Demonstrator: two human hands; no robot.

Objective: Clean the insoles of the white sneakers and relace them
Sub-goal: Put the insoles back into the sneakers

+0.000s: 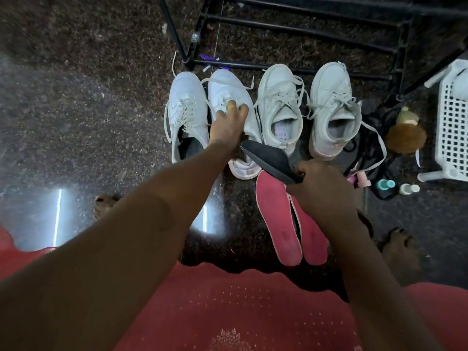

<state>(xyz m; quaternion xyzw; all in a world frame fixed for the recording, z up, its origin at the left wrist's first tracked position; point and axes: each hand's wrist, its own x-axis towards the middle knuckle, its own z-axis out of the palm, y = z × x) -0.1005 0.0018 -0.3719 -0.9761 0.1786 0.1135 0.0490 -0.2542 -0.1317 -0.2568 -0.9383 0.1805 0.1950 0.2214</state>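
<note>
Dark floor (76, 110) | our left hand (229, 122) holds a sneaker (222, 87), right hand (321, 188) pinches black insole (271, 158) | pink insoles (276, 219) out; we judge cleaning, relacing remain.

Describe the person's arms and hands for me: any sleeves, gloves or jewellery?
Both forearms are bare as far as the view shows: no sleeves, gloves, watch or bangles. The left hand has a yellowish patch on one fingertip; nail or stain, I cannot tell. The right hand shows no ring. A red garment with pale dots covers the lap.
</note>
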